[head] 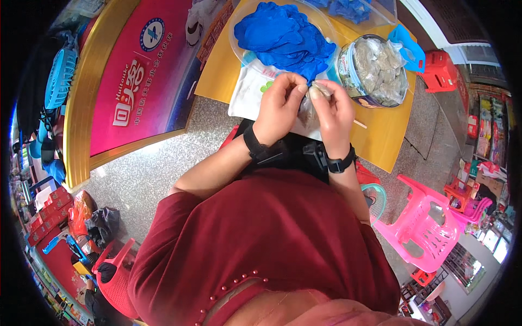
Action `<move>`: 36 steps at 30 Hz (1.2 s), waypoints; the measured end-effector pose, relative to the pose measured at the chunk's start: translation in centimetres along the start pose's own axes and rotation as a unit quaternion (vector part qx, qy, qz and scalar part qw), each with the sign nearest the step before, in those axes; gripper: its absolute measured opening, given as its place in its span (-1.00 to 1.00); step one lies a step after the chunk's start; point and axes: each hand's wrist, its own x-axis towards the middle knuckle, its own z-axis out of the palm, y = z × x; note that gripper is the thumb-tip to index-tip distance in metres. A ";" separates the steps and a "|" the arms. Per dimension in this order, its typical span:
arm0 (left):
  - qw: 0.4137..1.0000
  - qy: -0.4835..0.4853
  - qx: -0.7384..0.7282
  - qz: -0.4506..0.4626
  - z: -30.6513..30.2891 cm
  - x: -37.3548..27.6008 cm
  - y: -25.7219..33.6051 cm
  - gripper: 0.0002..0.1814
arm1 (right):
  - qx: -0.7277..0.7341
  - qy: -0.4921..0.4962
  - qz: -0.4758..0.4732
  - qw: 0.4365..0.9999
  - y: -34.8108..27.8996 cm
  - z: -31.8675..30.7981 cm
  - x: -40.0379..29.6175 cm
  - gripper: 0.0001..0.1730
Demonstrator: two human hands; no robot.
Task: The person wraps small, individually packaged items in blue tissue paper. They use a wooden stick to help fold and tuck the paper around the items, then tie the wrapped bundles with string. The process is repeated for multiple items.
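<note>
My left hand (279, 106) and my right hand (333, 116) meet over the near edge of a yellow table. The left thumb and fingers pinch the tip of a piece of blue fabric (308, 77). Between the right thumb and fingers is part of a small clear plastic bag (308, 112) with brownish contents, hanging below the fingertips. Just beyond, a pile of blue fabric pieces (277, 34) fills a clear round basin (335, 34). A white printed cloth or bag (244, 93) lies under the hands. To the right stands a tub (346, 69) of small plastic bags with brownish contents (379, 67).
The yellow table (373, 138) carries a thin stick (360, 123). A second clear container (385, 12) with blue pieces and a blue plastic holder (408, 49) are beyond. A pink chair (428, 228) stands right, a pink-panelled counter (134, 81) left.
</note>
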 end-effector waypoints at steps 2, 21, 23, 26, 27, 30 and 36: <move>0.996 -0.005 -0.074 -0.056 -0.3 0.3 0.2 -0.86 | 0.062 -0.025 0.023 0.997 -0.4 -0.3 -0.5 -0.79; 0.990 -0.043 0.115 0.076 -0.4 -0.2 0.3 -0.90 | 0.071 -0.012 0.080 0.994 1.9 -0.8 -0.6 -0.78; 0.983 -0.061 0.159 0.071 -0.3 -0.3 0.4 -0.90 | 0.034 0.032 0.046 0.998 2.4 -0.6 -0.6 -0.82; 0.993 -0.024 0.098 0.059 0.1 -0.3 0.3 -0.92 | 0.002 0.049 -0.005 0.999 2.2 -0.2 -0.9 -0.81; 0.996 -0.016 0.072 0.059 0.1 -0.3 0.2 -0.92 | 0.013 0.037 -0.007 0.999 1.8 -0.2 -1.1 -0.81; 0.999 0.002 0.006 0.054 0.1 0.0 -0.1 -0.93 | 0.040 0.004 -0.006 0.999 0.3 -0.2 -1.7 -0.79; 0.998 -0.022 -0.014 0.060 -0.2 0.2 0.2 -0.93 | 0.114 -0.021 0.067 0.991 0.7 -0.5 -1.4 -0.77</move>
